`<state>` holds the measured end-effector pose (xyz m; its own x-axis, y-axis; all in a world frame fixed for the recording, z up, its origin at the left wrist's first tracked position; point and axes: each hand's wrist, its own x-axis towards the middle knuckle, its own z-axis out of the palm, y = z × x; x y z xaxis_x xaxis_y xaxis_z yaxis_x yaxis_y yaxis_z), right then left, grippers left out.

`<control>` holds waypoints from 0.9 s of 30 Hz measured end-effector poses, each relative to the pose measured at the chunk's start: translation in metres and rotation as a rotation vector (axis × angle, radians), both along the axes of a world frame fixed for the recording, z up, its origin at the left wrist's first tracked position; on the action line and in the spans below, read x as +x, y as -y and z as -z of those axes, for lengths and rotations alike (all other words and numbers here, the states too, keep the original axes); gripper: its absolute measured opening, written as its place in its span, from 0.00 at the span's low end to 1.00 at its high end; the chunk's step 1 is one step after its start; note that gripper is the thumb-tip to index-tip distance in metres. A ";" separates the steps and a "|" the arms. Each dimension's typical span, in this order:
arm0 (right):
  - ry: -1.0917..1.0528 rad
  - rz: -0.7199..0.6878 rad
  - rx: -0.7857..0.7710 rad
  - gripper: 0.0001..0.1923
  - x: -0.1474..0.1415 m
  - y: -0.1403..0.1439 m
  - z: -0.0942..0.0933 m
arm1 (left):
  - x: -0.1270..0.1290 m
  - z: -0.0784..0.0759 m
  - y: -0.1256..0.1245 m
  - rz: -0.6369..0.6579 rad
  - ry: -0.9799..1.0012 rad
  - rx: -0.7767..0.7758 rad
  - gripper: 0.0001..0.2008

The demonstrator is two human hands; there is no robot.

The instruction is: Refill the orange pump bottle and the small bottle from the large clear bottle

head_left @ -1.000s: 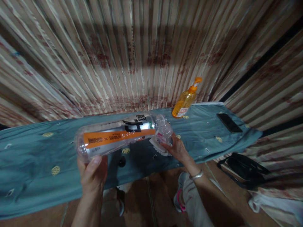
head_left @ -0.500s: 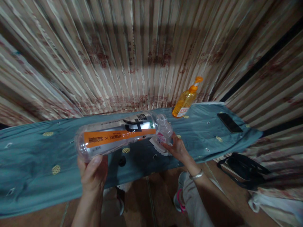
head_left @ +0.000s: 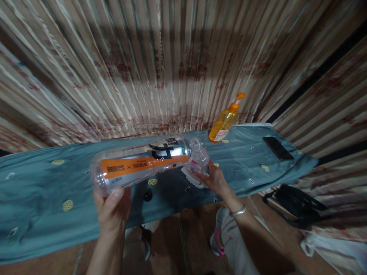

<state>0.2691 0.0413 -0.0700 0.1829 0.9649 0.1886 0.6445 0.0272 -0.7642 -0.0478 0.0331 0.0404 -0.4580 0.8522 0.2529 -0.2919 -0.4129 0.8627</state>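
Observation:
My left hand [head_left: 113, 206] is closed under the base of a large clear plastic drink bottle [head_left: 143, 160] with a silver and orange label. The bottle lies nearly level in the air, its neck pointing right and its base slightly lower. In my right hand [head_left: 215, 177] is a small clear plastic container [head_left: 200, 154] with a pink mark, held against the bottle's mouth; how the two meet there is hard to make out. A white scalloped-edged piece [head_left: 190, 178] shows below the container. On the cloth between my hands sits a black bottle cap [head_left: 148, 195].
A teal patterned cloth [head_left: 43, 183] covers the long table. Toward the back right stands an orange pump bottle [head_left: 223, 124], with a black phone [head_left: 278, 148] lying farther right. A pleated curtain [head_left: 172, 76] hangs behind. A black bag [head_left: 295, 204] lies below the table's right end.

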 end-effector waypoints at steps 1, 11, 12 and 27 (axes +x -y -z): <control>0.000 0.000 -0.002 0.35 0.000 0.000 -0.001 | 0.000 0.000 0.000 -0.002 0.000 0.003 0.31; 0.014 0.007 -0.028 0.34 0.001 0.001 -0.006 | -0.002 0.003 -0.001 -0.006 -0.005 -0.010 0.33; 0.010 0.001 -0.021 0.33 0.001 0.001 -0.006 | -0.002 0.003 -0.001 -0.005 -0.004 -0.011 0.33; -0.002 0.016 -0.017 0.37 -0.001 0.001 -0.009 | -0.001 -0.001 0.002 0.021 -0.036 -0.039 0.35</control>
<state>0.2683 0.0399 -0.0608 0.1986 0.9649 0.1717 0.6428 0.0040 -0.7660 -0.0484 0.0313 0.0413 -0.4313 0.8709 0.2355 -0.2690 -0.3733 0.8879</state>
